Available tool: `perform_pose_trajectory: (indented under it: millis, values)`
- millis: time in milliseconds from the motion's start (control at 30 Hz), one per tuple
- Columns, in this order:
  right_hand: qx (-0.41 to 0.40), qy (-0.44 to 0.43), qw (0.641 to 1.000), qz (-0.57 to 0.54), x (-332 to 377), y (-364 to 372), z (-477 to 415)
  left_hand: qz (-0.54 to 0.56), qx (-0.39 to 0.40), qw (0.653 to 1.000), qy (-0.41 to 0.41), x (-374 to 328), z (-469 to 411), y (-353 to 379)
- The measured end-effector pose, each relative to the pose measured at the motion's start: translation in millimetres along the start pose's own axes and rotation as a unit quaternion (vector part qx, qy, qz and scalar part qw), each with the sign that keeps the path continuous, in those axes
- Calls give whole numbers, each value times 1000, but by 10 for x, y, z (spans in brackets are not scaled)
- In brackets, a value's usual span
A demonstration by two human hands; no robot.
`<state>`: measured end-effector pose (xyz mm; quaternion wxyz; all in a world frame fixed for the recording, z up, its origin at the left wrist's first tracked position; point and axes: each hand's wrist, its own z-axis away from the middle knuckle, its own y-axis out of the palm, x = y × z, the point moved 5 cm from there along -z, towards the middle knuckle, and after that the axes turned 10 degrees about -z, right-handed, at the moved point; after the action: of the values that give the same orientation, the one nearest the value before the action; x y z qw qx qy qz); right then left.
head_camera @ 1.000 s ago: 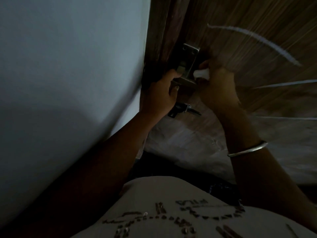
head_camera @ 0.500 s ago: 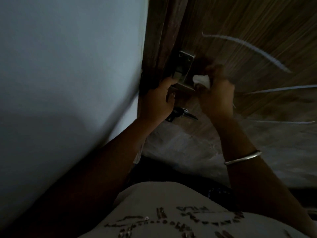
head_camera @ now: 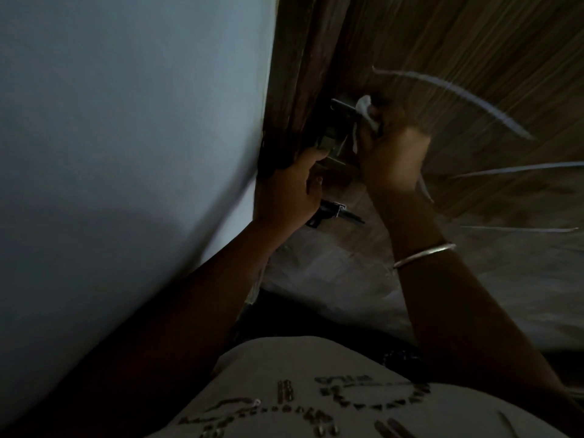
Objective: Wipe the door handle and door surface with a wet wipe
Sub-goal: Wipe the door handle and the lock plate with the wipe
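Observation:
A dark wooden door (head_camera: 442, 42) with pale curved lines fills the upper right. Its metal handle (head_camera: 336, 134) sits on a plate near the door's left edge. My right hand (head_camera: 392, 153) is closed around a white wet wipe (head_camera: 366, 112) and presses it against the upper part of the handle plate. My left hand (head_camera: 287, 194) grips the door's edge just below the handle, thumb touching the plate's lower end. The scene is dim and parts of the handle are hidden by both hands.
A pale wall (head_camera: 126, 121) fills the left half, meeting the dark door frame (head_camera: 294, 90). A small black latch (head_camera: 331, 213) sticks out of the door below my left hand. A silver bangle (head_camera: 423, 254) circles my right wrist.
My right hand has carried the wipe from the lower middle of the handle plate up to its top. The left hand has stayed on the door edge.

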<state>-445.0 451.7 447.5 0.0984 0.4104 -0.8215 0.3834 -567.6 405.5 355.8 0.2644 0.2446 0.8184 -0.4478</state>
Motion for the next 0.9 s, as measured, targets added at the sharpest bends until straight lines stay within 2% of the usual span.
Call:
perform_pose_trajectory:
  millis: [67,133,300,433,567,633,733,833,900]
  values:
    - [54,34,997,33,-128,99,131,4,2,1000,1,12,-9,8]
    - [67,63,996,22,-171,129,162,4,5,1000,3,28,-8,19]
    - [-37,43,997,-58,-97,-52,-46,-4,0,1000,-3,34,13,29]
    - [21,54,997,-59,-171,30,-9,0,17,1000,-7,48,22,45]
    - [47,44,993,-100,-214,23,171,18,26,999,-11,35,30,33]
    - [28,50,985,-160,-290,-84,229,25,37,999,-18,31,34,36]
    - [-52,43,970,-235,-515,-319,317,25,43,999,-20,39,39,45]
    - [-87,31,965,-246,-693,-383,493,33,37,999,-19,30,43,42]
    - [-109,85,958,-251,-760,-256,708,33,24,999,-15,14,43,42]
